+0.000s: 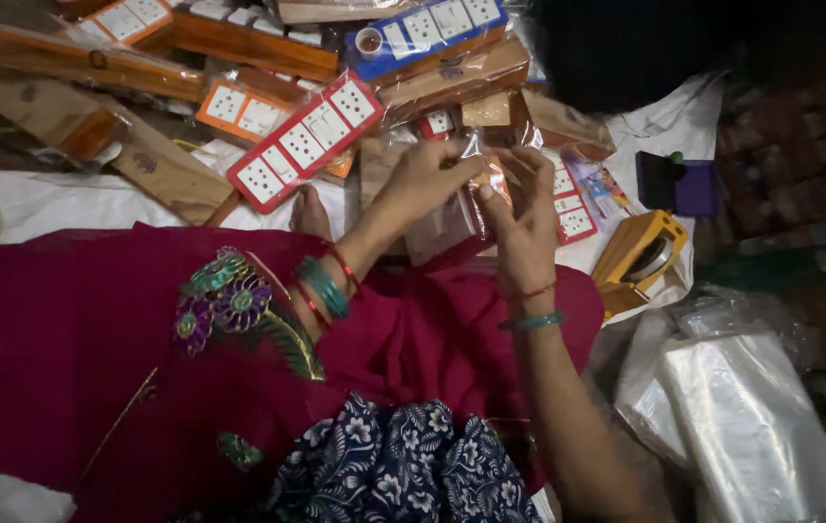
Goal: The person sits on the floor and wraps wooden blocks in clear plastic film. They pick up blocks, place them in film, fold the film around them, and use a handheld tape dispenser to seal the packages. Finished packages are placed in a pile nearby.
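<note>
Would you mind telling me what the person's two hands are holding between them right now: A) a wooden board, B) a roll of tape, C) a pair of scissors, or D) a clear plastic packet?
D: the left hand and the right hand both grip a clear plastic packet held above the red cloth, while the tape holder lies untouched to the right.

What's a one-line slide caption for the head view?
Left hand and right hand grip a clear plastic sleeve above a magenta embroidered garment, beside red-edged switch boards.
</note>
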A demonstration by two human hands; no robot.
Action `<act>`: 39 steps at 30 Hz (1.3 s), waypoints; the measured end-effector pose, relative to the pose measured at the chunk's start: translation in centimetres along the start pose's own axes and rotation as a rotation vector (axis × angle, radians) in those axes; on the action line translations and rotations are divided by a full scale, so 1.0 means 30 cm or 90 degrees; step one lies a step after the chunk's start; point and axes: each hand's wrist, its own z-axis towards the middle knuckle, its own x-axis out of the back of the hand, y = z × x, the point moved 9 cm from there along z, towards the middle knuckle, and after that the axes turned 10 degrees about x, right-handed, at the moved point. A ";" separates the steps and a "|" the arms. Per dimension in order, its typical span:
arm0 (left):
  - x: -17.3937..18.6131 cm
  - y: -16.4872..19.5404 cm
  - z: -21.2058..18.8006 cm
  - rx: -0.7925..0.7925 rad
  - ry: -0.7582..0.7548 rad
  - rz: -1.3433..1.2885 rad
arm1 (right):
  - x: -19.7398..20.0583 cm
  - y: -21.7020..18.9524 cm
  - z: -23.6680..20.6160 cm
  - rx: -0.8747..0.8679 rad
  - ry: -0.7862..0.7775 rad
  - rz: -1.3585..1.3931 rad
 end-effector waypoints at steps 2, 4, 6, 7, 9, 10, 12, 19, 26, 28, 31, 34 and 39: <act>0.039 -0.006 -0.003 0.003 0.045 -0.006 | -0.005 0.009 0.012 -0.010 -0.014 -0.016; 0.091 0.045 -0.032 -0.083 0.104 -0.043 | -0.011 0.027 0.032 -0.034 -0.028 0.031; 0.136 0.109 -0.073 -0.149 0.179 0.019 | -0.025 0.037 0.063 -0.050 -0.075 0.073; 0.154 0.151 -0.094 -0.190 0.215 0.050 | -0.037 0.038 0.078 -0.054 -0.112 0.092; 0.175 0.191 -0.121 -0.147 0.284 0.183 | -0.043 0.030 0.108 -0.046 -0.165 0.108; 0.174 0.209 -0.130 -0.132 0.284 0.198 | -0.042 0.025 0.118 -0.039 -0.184 0.107; 0.161 0.256 -0.173 -0.151 0.313 0.245 | -0.036 0.026 0.128 -0.044 -0.201 0.098; 0.067 0.348 -0.301 -0.332 0.350 0.434 | -0.017 0.020 0.107 -0.013 -0.197 0.104; 0.042 0.359 -0.334 -0.397 0.255 0.403 | 0.021 0.058 0.127 -0.037 -0.203 0.101; 0.052 0.367 -0.336 -0.422 0.255 0.380 | 0.020 0.063 0.141 -0.015 -0.226 0.113; 0.060 0.348 -0.309 -0.418 0.172 0.302 | 0.021 0.081 0.160 -0.009 -0.261 0.099; 0.067 0.314 -0.280 -0.424 0.077 0.246 | 0.025 0.084 0.174 -0.009 -0.288 0.076; 0.055 0.271 -0.279 -0.480 0.023 0.240 | 0.033 0.089 0.160 -0.054 -0.311 0.114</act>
